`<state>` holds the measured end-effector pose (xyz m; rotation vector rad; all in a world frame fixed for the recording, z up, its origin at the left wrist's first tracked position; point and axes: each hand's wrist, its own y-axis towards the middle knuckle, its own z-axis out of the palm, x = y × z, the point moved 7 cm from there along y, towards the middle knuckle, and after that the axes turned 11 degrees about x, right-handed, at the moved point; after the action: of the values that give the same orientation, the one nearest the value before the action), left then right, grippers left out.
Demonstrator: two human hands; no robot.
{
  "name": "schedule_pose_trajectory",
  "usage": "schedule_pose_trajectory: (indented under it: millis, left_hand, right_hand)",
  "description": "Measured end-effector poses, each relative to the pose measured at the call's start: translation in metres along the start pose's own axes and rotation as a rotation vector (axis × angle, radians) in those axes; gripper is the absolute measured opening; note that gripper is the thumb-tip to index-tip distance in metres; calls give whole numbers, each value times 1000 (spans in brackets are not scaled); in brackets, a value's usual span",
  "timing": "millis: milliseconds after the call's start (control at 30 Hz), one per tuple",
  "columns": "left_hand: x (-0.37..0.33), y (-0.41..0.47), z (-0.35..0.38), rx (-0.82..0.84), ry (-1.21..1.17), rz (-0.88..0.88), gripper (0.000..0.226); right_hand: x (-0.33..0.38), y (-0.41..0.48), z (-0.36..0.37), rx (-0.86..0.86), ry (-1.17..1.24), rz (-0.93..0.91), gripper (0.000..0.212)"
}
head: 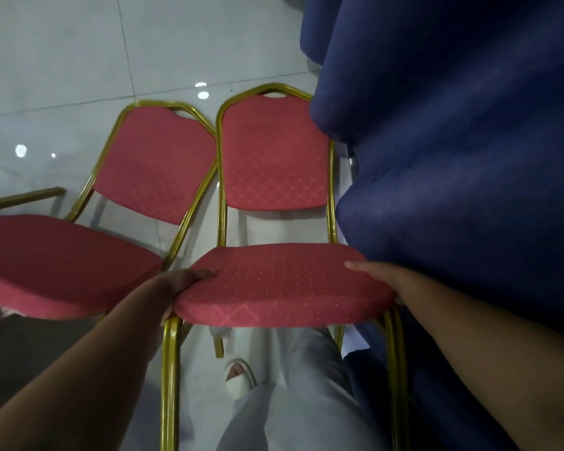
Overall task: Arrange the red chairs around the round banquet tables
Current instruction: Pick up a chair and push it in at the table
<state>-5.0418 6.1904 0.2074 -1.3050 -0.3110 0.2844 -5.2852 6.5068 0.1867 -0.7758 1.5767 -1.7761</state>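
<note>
Red seat of near chair [280, 284], left hand [184, 283] gripping one side, right hand [383, 279] the other, thumbs on top

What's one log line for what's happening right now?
left hand: grips seat's left edge | right hand: grips seat's right edge | red chair: beside blue cloth | second chair: on person's left

Red chairs [274, 288] [62, 265]: two. Blue cloth [453, 157]: one.

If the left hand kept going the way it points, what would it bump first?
The red seat cushion it grips. The left hand points across it, toward the chair's backrest, though depth is unclear.
</note>
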Motion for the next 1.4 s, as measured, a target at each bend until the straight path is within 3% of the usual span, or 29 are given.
schedule_pose_trajectory:
  millis: [167,333,467,567,700,800,1033,1133,1200,1400]
  left_hand:
    - [16,-49,0,-106,-90,190,53]
    - [52,-80,-22,-325,-102,440,56]
    - [134,-69,-34,-485,-15,563,70]
    - [200,-47,-29,-563,164,599,76]
    - [276,-25,-5,-564,256,704,71]
    - [314,-15,16,-481,332,682,83]
    - [387,-87,81,-467,350,674,81]
    - [416,-117,109,-450,333,632,73]
    - [430,-134,124,-452,327,629,72]
    - [455,-170,156,-435,167,620,65]
  right_hand:
    - [4,-43,9,-95,59,-220,33]
    - [-15,-86,36,-276,113,-475,43]
    - [-96,-82,78,-406,46,-523,66]
    - [-160,-69,111,-489,-45,-579,65]
    - [-234,-60,145,-462,-127,-529,63]
    - [-277,-69,164,-400,-191,-492,59]
    - [-316,-175,228,-375,-354,-640,70]
    - [-335,-220,245,-344,-362,-740,55]
    - [-347,-245,248,-375,-347,-786,49]
    - [-338,-323,228,-503,-448,-916,61]
